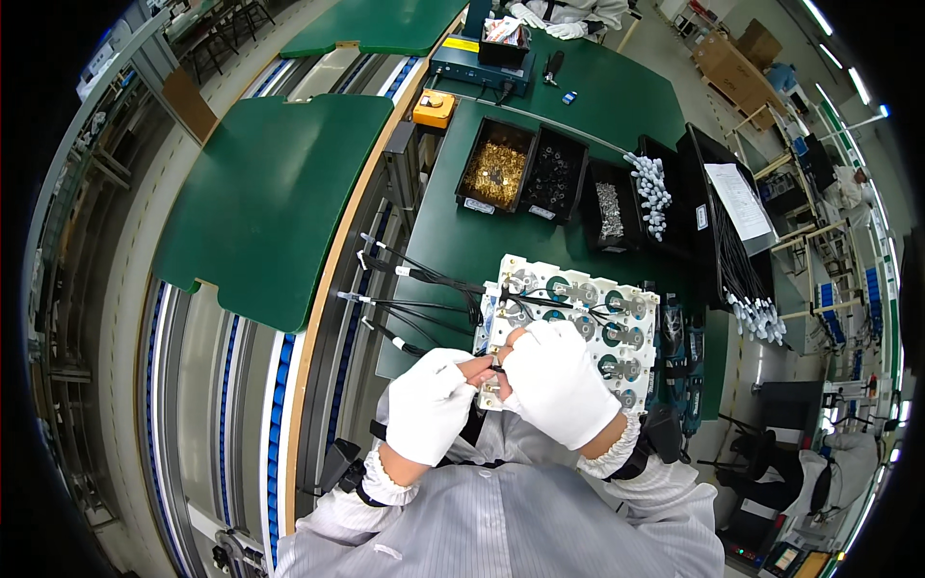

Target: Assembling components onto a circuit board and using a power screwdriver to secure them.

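Note:
A white plate-like assembly (pixel 570 275) with rows of round metal parts lies on the green table just in front of me. Both hands wear white fingerless-tip gloves and meet at its near left corner. My left hand (pixel 431 405) is closed, thumb and finger pinching a thin black cable (pixel 497 368). My right hand (pixel 562 383) is closed over the same spot, its bare fingertips on that cable; the exact grip is partly hidden. More black cables (pixel 438 278) run across the plate and stick out past its left side, with pale connectors at their ends.
Beyond the plate stand black bins of brass parts (pixel 497 171), black parts (pixel 551 176) and silver screws (pixel 609 210). Grey-capped cables (pixel 652 197) lie farther right. Power drivers (pixel 682 361) sit right of the plate. Left runs a roller conveyor with a green board (pixel 279 202). Another person (pixel 568 14) is across the table.

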### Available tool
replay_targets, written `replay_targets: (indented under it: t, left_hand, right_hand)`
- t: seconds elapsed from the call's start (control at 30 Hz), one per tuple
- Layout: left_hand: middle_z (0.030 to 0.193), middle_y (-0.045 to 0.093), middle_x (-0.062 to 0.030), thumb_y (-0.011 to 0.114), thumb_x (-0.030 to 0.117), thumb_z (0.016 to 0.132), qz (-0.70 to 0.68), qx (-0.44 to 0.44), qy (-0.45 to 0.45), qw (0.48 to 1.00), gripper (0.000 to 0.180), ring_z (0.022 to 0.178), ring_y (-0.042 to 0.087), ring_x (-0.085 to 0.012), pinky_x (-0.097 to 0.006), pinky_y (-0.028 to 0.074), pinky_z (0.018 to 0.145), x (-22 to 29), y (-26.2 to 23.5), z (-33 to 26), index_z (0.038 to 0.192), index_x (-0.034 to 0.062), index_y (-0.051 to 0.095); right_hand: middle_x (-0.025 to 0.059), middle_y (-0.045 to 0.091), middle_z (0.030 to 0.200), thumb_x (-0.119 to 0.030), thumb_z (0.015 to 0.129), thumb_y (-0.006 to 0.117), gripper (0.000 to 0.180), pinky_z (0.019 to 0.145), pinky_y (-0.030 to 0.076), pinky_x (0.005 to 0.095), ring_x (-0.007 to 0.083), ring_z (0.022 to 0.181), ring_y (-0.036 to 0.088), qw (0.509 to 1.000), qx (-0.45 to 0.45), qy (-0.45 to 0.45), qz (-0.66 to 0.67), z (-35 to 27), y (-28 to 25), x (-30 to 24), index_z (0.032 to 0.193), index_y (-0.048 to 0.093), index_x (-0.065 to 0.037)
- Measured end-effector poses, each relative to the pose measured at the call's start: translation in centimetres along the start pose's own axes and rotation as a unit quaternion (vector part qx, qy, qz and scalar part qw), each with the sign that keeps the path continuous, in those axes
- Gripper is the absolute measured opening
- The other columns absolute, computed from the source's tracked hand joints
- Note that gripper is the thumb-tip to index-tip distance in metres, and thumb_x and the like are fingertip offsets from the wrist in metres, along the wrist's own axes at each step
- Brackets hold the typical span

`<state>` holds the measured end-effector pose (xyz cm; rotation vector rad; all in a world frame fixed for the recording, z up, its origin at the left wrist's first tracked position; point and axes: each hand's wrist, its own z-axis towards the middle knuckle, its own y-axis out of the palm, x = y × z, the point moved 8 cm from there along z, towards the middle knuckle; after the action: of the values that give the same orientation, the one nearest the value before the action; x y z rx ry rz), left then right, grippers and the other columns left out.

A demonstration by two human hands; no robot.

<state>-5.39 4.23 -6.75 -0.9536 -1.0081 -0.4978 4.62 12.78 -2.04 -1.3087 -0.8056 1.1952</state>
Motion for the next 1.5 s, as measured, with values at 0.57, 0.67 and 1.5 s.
replay_targets:
  t: [0.57,0.67,1.5]
  left_hand:
    - [0.099,0.068,-0.0116,0.072,-0.001,0.082,-0.006,-0.117,0.168,0.979,0.021,0.084,0.068,-0.0311,-0.038,0.056,0.073,0.0,1.1,2.6,0.101,0.007,0.068]
    - [0.094,0.071,-0.0093,0.075,-0.008,0.082,0.043,-0.129,0.16,0.978,0.022,0.081,0.072,-0.024,-0.031,0.058,0.071,0.2,1.1,2.5,0.097,0.0066,0.069]
    - [0.09,0.073,-0.0057,0.086,0.002,0.075,0.141,-0.106,0.108,0.978,0.027,0.075,0.068,-0.0248,-0.034,0.054,0.065,2.8,0.4,3.0,0.097,0.0116,0.075]
  right_hand:
    - [0.009,0.061,0.094,-0.026,0.08,0.072,0.022,0.085,0.043,0.0415,0.0263,0.092,0.058,0.998,-0.014,0.049,0.026,-0.1,1.0,1.3,0.09,0.068,-0.007]
    - [0.0089,0.063,0.097,-0.026,0.08,0.072,0.023,0.086,0.043,0.0409,0.0249,0.094,0.058,1.0,-0.01,-0.007,-0.001,-0.3,0.8,0.5,0.089,0.068,-0.006]
    - [0.0219,0.062,0.125,-0.033,0.089,0.074,0.068,0.095,0.054,0.0467,0.037,0.115,0.063,0.784,-0.125,0.592,-0.136,-31.5,3.8,20.1,0.142,0.051,0.002]
